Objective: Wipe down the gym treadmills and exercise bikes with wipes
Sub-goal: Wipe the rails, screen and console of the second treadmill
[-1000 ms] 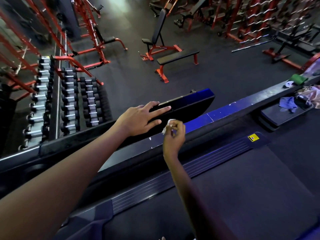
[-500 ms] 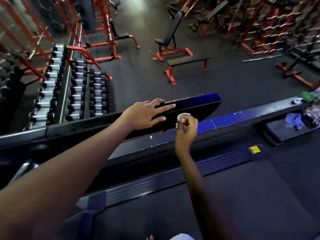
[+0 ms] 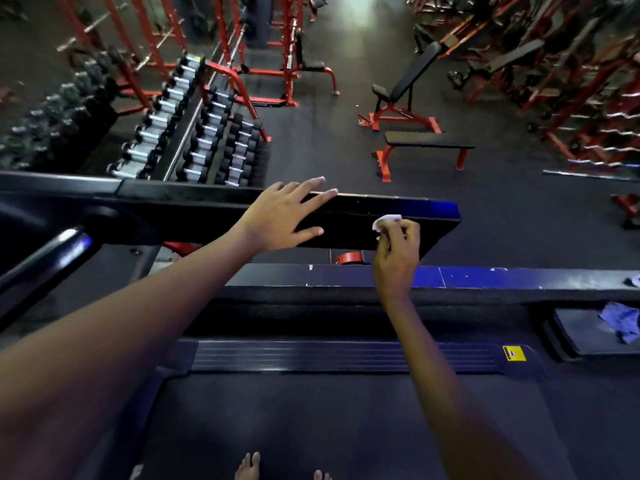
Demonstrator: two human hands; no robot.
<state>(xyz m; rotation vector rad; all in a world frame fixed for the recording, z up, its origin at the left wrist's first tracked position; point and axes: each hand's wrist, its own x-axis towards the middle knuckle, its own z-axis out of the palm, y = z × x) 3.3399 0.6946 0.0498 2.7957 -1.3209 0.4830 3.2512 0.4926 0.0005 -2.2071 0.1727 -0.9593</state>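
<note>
I stand on a treadmill belt (image 3: 346,427), facing its black console panel (image 3: 356,233). My left hand (image 3: 280,218) lies flat on the panel's left part with fingers spread straight. My right hand (image 3: 396,251) pinches a small crumpled white wipe (image 3: 386,221) and holds it against the panel's right part, near the blue-lit edge. A dark crossbar (image 3: 485,277) with blue light on it runs below the panel.
A handrail (image 3: 41,261) slants at the left. Dumbbell racks (image 3: 194,133) stand beyond the console on the left, red benches (image 3: 415,143) on the floor ahead, red racks at far right. A blue cloth (image 3: 620,323) lies on a tray at right. Bare toes (image 3: 247,467) show below.
My right hand has carried the wipe rightward along the console panel, away from my left hand. The left hand stays flat on the panel. The view has tilted.
</note>
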